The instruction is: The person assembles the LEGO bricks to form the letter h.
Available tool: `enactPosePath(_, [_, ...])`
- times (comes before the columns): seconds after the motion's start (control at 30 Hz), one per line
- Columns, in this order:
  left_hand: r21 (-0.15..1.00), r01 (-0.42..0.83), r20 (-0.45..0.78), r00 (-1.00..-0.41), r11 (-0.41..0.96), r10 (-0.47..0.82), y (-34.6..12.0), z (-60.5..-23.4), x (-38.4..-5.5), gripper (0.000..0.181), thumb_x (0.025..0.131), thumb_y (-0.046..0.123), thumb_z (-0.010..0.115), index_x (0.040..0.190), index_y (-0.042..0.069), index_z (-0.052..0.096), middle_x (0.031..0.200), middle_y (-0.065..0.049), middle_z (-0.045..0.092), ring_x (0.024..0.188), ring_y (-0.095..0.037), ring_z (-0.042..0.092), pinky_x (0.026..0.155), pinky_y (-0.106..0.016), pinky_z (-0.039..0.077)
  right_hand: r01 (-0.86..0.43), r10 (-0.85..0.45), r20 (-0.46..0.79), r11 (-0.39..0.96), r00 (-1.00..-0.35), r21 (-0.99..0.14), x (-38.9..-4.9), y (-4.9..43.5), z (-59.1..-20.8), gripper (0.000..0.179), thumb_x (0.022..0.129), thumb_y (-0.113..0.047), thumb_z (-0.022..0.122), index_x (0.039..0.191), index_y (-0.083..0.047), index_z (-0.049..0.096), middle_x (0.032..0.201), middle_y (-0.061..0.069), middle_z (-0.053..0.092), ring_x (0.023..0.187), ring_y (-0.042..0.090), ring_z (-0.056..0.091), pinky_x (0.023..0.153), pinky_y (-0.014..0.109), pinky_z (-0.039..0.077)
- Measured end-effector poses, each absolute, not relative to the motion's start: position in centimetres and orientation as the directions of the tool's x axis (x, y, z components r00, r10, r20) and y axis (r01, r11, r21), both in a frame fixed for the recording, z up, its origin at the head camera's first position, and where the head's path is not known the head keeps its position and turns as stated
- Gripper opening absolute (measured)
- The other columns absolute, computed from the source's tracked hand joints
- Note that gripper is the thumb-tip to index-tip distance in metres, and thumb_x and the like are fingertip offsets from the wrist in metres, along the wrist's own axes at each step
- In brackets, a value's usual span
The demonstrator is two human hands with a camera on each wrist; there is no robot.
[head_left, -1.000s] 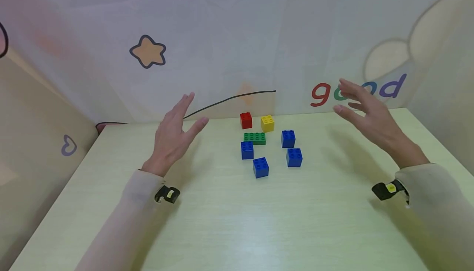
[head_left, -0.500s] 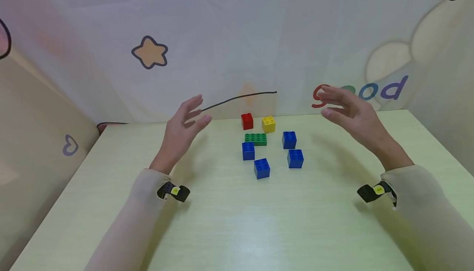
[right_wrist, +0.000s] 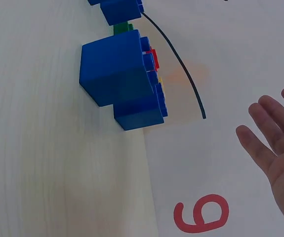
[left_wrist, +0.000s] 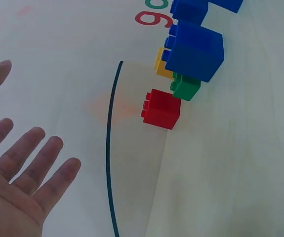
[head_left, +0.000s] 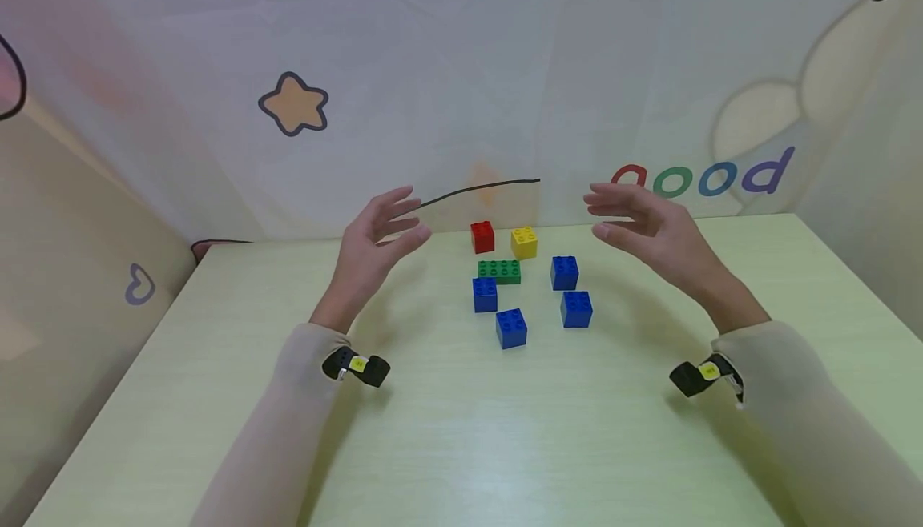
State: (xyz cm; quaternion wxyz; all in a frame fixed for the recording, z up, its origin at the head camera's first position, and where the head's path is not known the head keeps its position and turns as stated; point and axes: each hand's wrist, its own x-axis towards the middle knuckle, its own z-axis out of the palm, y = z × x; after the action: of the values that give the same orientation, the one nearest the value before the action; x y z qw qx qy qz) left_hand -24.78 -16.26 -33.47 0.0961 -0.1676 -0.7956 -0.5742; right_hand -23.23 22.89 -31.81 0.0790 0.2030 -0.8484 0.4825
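Note:
Several toy building bricks stand apart from both hands on the table. At the back are a red brick (head_left: 482,237) and a yellow brick (head_left: 524,243), with a longer green brick (head_left: 499,272) before them. Blue bricks stand nearer: one beside the green (head_left: 485,295), a front one (head_left: 511,328) and two on the right, the upper (head_left: 565,273) behind the lower (head_left: 577,309). My left hand (head_left: 375,247) hovers left of the group, fingers relaxed and holding nothing. To the right, my right hand (head_left: 652,239) is raised likewise, palm facing inward, nothing in it.
The pale table (head_left: 447,431) meets a printed cloth backdrop (head_left: 447,70) just behind the bricks. A cloth side wall (head_left: 72,271) bounds the left. Each sleeve carries a wrist camera, the left one (head_left: 356,365) and the right one (head_left: 703,375) above the table.
Both hands have moved inward toward the bricks, the left hand to the right and the right hand to the left and slightly lower in view. The bricks have stayed in place.

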Motion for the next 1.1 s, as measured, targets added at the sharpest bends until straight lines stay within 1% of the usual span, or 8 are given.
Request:
enactPosePath(0.2, [0.891,0.364,0.330,-0.930,0.272,0.162,-15.7,-33.9,-24.9,0.063,0.101,0.030,0.076,0.158,0.023,0.049,0.149,0.001,0.061,0.131,-0.020,0.063,0.104,-0.050,0.056,-0.402,-0.277,0.309,0.402,-0.910,-0.823,-23.2,21.8,-32.1,0.052,0.104,-0.027,0.071,0.153,-0.017,0.057,0.148,0.005,0.063,0.135,0.024,0.061,0.104,0.030,0.054])
enactPosePath(0.27, [0.894,0.362,0.326,-0.930,0.266,0.169,-15.5,-34.0,-24.9,0.064,0.101,0.029,0.077,0.158,0.022,0.049,0.149,0.000,0.061,0.130,-0.021,0.063,0.103,-0.050,0.056,-0.398,-0.284,0.302,0.394,-0.910,-0.828,-23.2,21.4,-32.1,0.051,0.104,-0.029,0.071,0.152,-0.016,0.058,0.146,0.003,0.065,0.134,0.022,0.062,0.104,0.031,0.054])
enactPosePath(0.33, [0.895,0.362,0.323,-0.929,0.261,0.178,-15.4,-34.1,-24.9,0.064,0.101,0.028,0.077,0.158,0.021,0.049,0.149,0.000,0.062,0.130,-0.021,0.063,0.103,-0.050,0.056,-0.404,-0.300,0.300,0.393,-0.905,-0.826,-23.1,21.1,-32.2,0.051,0.105,-0.029,0.070,0.152,-0.014,0.058,0.145,0.003,0.065,0.133,0.022,0.062,0.104,0.033,0.054])
enactPosePath(0.63, [0.899,0.351,0.298,-0.929,0.262,0.220,-14.6,-35.1,-25.0,0.063,0.099,0.025,0.079,0.156,0.021,0.052,0.146,-0.002,0.064,0.129,-0.023,0.065,0.100,-0.047,0.058,-0.395,-0.362,0.262,0.367,-0.894,-0.842,-22.6,20.2,-32.5,0.044,0.105,-0.022,0.070,0.147,-0.011,0.062,0.142,0.008,0.067,0.132,0.031,0.063,0.098,0.023,0.054])
enactPosePath(0.73, [0.907,0.333,0.274,-0.932,0.257,0.238,-14.3,-35.5,-24.9,0.061,0.099,0.025,0.079,0.154,0.022,0.054,0.145,-0.002,0.064,0.131,-0.027,0.064,0.101,-0.047,0.057,-0.394,-0.379,0.251,0.369,-0.891,-0.842,-22.5,19.9,-32.8,0.043,0.105,-0.023,0.071,0.146,-0.011,0.062,0.141,0.008,0.067,0.131,0.032,0.063,0.098,0.024,0.055])
enactPosePath(0.93, [0.914,0.318,0.246,-0.929,0.253,0.278,-13.7,-36.0,-24.8,0.058,0.098,0.024,0.080,0.152,0.017,0.058,0.143,-0.002,0.065,0.129,-0.027,0.064,0.103,-0.046,0.056,-0.379,-0.414,0.216,0.366,-0.884,-0.850,-22.3,19.1,-33.2,0.041,0.104,-0.018,0.072,0.142,-0.008,0.064,0.141,0.011,0.065,0.132,0.035,0.062,0.096,0.025,0.057])
enactPosePath(0.97, [0.914,0.314,0.239,-0.928,0.257,0.285,-13.7,-36.1,-24.8,0.057,0.098,0.024,0.080,0.151,0.017,0.059,0.143,-0.002,0.065,0.129,-0.026,0.065,0.104,-0.046,0.056,-0.375,-0.419,0.209,0.366,-0.883,-0.851,-22.4,18.9,-33.3,0.041,0.104,-0.017,0.073,0.142,-0.007,0.064,0.141,0.011,0.065,0.132,0.036,0.062,0.096,0.026,0.057])
enactPosePath(1.1, [0.921,0.275,0.187,-0.933,0.276,0.306,-13.6,-36.6,-24.6,0.051,0.098,0.024,0.080,0.145,0.018,0.063,0.142,-0.001,0.066,0.129,-0.031,0.064,0.104,-0.047,0.055,-0.355,-0.430,0.171,0.395,-0.887,-0.847,-22.3,18.4,-33.8,0.042,0.102,-0.020,0.075,0.142,-0.009,0.065,0.139,0.011,0.066,0.131,0.038,0.063,0.098,0.036,0.059])
